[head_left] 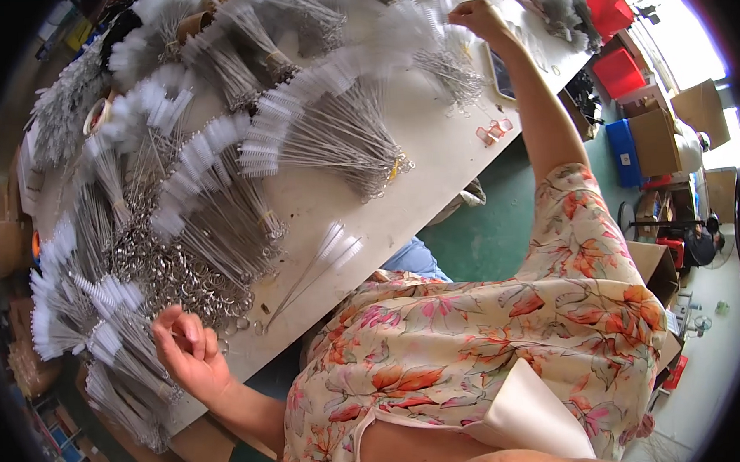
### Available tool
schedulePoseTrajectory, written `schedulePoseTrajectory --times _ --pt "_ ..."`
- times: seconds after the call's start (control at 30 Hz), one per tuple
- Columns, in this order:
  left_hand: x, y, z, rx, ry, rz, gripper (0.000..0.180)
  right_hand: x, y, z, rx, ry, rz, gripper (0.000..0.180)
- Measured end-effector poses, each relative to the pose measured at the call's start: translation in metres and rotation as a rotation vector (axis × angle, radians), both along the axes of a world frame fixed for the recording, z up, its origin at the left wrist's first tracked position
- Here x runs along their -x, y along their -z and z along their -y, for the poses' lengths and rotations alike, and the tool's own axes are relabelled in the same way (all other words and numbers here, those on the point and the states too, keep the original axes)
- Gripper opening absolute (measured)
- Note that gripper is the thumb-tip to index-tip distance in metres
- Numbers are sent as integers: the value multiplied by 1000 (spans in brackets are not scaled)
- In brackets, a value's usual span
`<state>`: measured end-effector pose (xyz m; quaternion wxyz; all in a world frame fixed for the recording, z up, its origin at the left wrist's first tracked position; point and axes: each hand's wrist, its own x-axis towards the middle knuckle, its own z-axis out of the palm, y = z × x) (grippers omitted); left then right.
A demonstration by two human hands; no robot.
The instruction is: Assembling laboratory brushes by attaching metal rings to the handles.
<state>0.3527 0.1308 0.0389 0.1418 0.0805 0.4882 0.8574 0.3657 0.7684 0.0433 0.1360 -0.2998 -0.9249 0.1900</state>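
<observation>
A long pale worktable (433, 166) is seen from above, and every place below is given from it. Most of its top is covered by bundles of thin wire bottle brushes (324, 130) with white bristle heads, fanned out in heaps.

The right hand (478, 16) is stretched to the far end of the table, where its fingers are curled down onto a small heap of brushes (449, 62); whether a brush is actually pinched cannot be told, since that part is blurred. Just beside that forearm a flat dark tablet-like thing (500, 72) lies on the table.

The left hand (189, 348) is held at the table's near edge, fingers loosely curled and nothing gripped. Right next to it a pile of metal rings (182, 276) lies on the tabletop, and a few loose brushes (318, 262) lie alone a little further along the near edge.

Beyond the table's far right corner, red plastic bins (613, 34) and a blue bin (626, 150) stand beside open cardboard boxes (659, 140); their contents cannot be made out.
</observation>
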Motion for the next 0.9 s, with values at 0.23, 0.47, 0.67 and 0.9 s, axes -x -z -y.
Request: schedulePoseTrajectory --times 0.23,0.47,0.67,0.9 --pt "-7 3 20 45 -104 27 32 -18 12 -10 111 169 -311 28" --pt "-14 0 33 44 -136 23 33 -29 8 11 117 202 -260 36" --pt "-10 9 28 34 -66 21 32 -66 13 91 -334 -169 -294 30" --pt "-11 2 16 101 -57 1 32 -39 26 95 -358 -93 -138 21"
